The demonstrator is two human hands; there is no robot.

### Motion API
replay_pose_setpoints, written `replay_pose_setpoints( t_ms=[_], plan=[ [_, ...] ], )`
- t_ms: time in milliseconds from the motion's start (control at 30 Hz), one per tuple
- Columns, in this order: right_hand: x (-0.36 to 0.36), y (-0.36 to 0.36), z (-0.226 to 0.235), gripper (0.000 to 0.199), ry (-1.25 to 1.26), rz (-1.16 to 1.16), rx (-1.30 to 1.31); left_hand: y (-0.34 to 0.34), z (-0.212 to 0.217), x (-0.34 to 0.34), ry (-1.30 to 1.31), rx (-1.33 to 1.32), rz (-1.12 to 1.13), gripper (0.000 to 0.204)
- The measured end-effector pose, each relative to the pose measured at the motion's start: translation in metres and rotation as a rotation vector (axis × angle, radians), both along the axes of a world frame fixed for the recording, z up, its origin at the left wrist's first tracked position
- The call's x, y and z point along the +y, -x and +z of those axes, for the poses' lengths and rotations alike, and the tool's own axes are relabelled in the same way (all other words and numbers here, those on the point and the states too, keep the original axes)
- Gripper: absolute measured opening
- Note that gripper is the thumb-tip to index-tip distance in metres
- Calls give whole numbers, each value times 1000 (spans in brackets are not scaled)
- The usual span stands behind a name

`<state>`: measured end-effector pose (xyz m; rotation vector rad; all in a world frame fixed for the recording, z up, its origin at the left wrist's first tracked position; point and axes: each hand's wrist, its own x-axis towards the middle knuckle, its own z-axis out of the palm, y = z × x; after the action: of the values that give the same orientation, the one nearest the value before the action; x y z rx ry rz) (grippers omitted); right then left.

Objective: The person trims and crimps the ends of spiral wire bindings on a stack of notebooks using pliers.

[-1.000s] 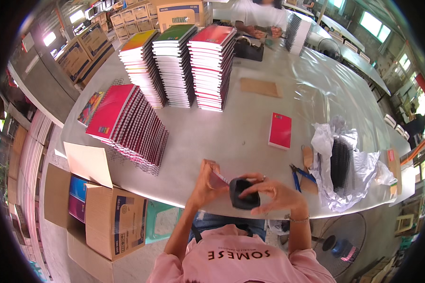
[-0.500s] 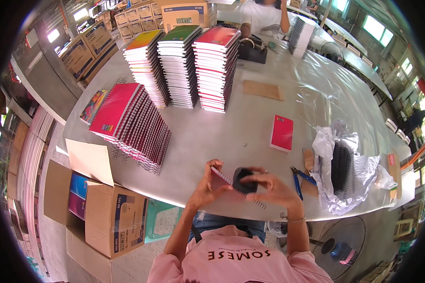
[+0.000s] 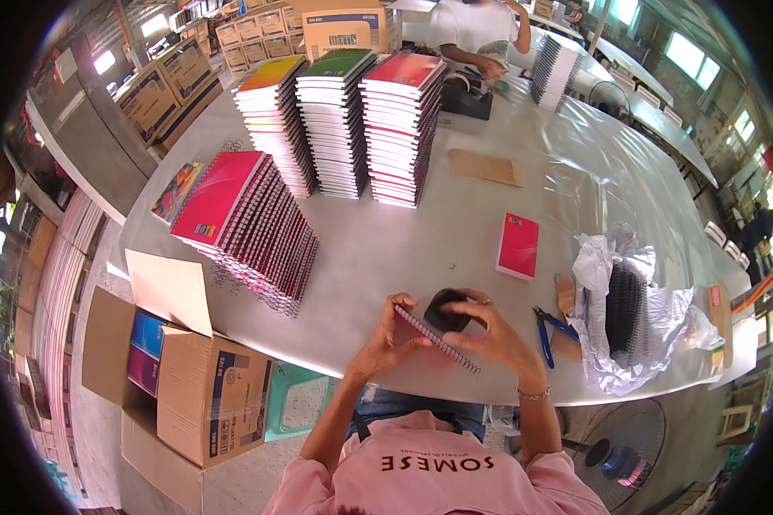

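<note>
Holding one notebook [image 3: 424,330], seemingly red: one left grip [image 3: 386,345].

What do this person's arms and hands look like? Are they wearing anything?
Short, pale pink sleeves cover the upper arms; the forearms are bare. The left hand and right hand have no gloves. A thin bracelet circles the right wrist.

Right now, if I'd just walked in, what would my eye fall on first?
Probably the three tall notebook stacks toward the far side of the table, topped in yellow-orange, green and red, with a pinkish-red spiral notebook stack nearer on the left. Then the near edge, where the left hand holds a notebook whose wire coil sticks out past one end. On the right, crumpled silvery wrapping surrounds black coils.
</note>
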<state>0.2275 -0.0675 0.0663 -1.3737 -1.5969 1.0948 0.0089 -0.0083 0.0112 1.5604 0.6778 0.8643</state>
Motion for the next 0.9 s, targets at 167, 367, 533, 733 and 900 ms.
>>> replay_pose_setpoints(
  t_ms=[167,367,533,733,900],
  plan=[
    [-12,-33,-28,64,-147,-348,-235,-11,-7,-9,55,-61,205,46],
    [-88,-64,-44,54,58,-834,-916,-21,-1,-21,1,-73,338,31],
    [-97,-65,-42,50,-41,-926,-733,-10,12,-19,189,-60,245,22],
    [-81,12,5,47,-387,-680,-288,-5,-7,-11,69,-139,232,18],
    [-60,71,-4,53,-506,-402,-338,-3,7,-8,116,-101,181,23]
  ],
)
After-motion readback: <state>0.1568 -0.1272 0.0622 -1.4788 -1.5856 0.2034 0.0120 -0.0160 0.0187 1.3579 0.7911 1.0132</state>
